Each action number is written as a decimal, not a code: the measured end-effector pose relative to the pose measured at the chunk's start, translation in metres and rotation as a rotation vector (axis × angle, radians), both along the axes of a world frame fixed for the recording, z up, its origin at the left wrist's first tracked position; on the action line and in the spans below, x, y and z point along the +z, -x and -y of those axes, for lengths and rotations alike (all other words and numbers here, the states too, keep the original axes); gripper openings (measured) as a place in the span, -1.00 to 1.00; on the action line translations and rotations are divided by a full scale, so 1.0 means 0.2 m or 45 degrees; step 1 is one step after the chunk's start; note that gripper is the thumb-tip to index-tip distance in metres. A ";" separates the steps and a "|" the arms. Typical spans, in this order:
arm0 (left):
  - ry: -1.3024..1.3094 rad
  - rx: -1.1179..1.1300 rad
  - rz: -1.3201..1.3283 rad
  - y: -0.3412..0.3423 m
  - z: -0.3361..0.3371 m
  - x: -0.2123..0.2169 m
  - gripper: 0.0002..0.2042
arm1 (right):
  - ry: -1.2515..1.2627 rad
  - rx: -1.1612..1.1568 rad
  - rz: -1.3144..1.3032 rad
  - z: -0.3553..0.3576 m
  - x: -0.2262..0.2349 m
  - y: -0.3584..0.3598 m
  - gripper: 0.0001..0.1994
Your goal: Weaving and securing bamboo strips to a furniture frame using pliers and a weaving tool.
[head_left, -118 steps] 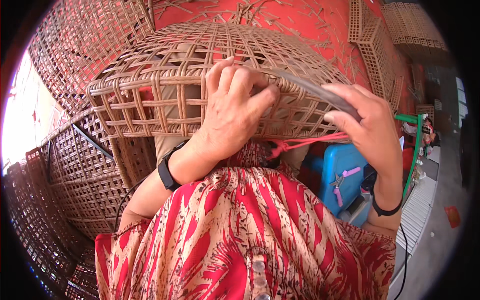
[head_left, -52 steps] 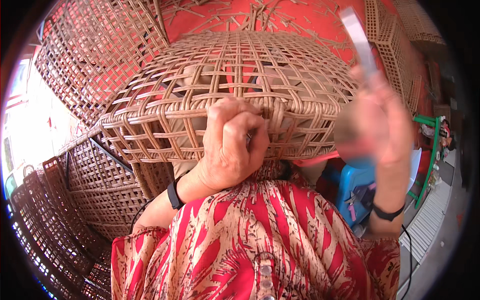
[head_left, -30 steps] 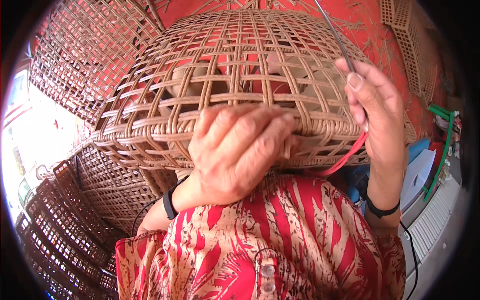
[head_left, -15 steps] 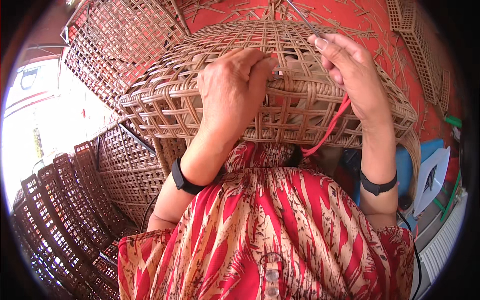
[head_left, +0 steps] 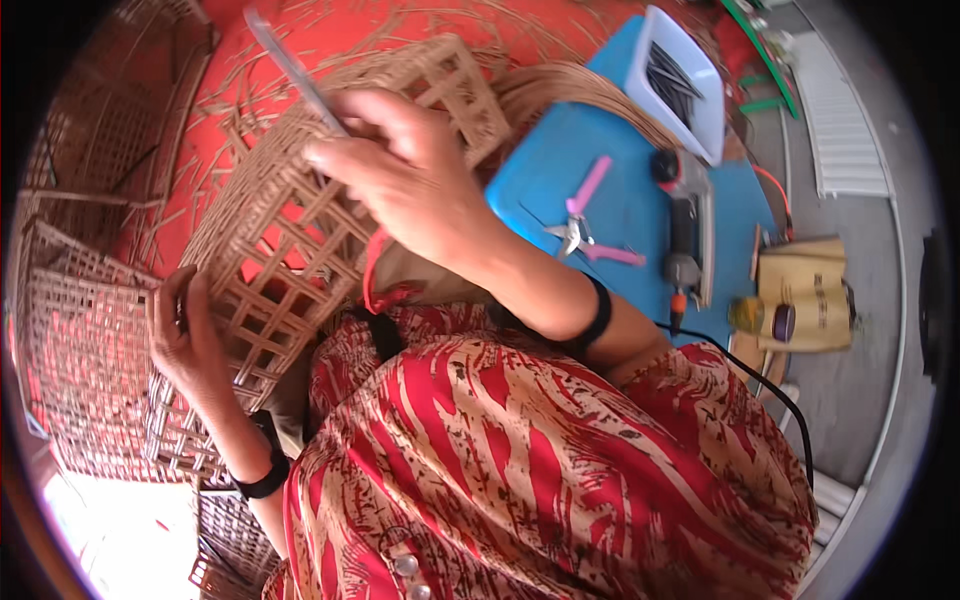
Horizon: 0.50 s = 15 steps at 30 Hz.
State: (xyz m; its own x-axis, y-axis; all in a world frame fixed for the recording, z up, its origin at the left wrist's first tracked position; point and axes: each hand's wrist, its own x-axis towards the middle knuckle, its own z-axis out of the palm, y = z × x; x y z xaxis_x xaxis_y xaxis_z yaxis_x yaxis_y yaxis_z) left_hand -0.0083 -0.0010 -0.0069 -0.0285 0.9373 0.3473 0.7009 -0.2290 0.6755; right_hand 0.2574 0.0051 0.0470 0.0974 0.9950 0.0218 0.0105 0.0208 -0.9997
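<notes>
The left hand (head_left: 185, 335) grips the rim of the light, springy open-weave basket (head_left: 300, 230) on the lap, while the right hand (head_left: 405, 180) above pinches a thin metal blade (head_left: 290, 65); the stiff rim looks the safest hold.

Blue table (head_left: 640, 215) has pink-handled snips (head_left: 585, 225), a power tool (head_left: 685, 235) and a white tray (head_left: 690, 85) of dark strips sitting on it.
</notes>
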 end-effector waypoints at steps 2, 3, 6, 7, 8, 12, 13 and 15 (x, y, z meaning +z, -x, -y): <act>0.107 -0.065 -0.071 0.03 0.01 -0.06 -0.83 | -0.065 -0.279 0.112 0.25 -0.06 -0.19 -0.65; 0.097 -0.097 -0.062 0.00 0.01 -0.09 -0.83 | -0.064 -0.416 0.166 0.36 -0.11 -0.27 -0.62; 0.125 0.033 0.063 -0.06 0.08 -0.07 -0.86 | 0.114 -0.635 0.542 0.74 -0.13 -0.56 -0.60; 0.090 0.023 0.065 -0.06 0.10 -0.08 -0.86 | 0.180 -0.658 0.678 0.87 -0.18 -0.67 -0.60; 0.055 0.017 0.064 -0.06 0.12 -0.07 -0.86 | 0.249 -0.675 0.810 0.97 -0.21 -0.75 -0.60; 0.028 0.000 0.062 -0.04 0.13 -0.07 -0.84 | 0.420 -0.745 1.745 1.18 -0.18 -1.00 -0.63; 0.033 -0.007 0.028 -0.02 0.13 -0.07 -0.83 | 0.412 -0.737 1.738 1.17 -0.15 -1.04 -0.63; 0.030 -0.015 -0.056 0.07 0.13 -0.10 -0.81 | 0.779 -0.783 2.044 1.16 -0.09 -1.08 -0.64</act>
State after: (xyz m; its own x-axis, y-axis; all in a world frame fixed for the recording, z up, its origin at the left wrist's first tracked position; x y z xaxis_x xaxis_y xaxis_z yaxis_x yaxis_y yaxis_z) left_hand -0.0216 -0.0274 -0.0262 -0.0029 0.9455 0.3257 0.7274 -0.2215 0.6494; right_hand 0.4734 -0.2271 0.0292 0.6654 0.7331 0.1403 0.7235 -0.6797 0.1202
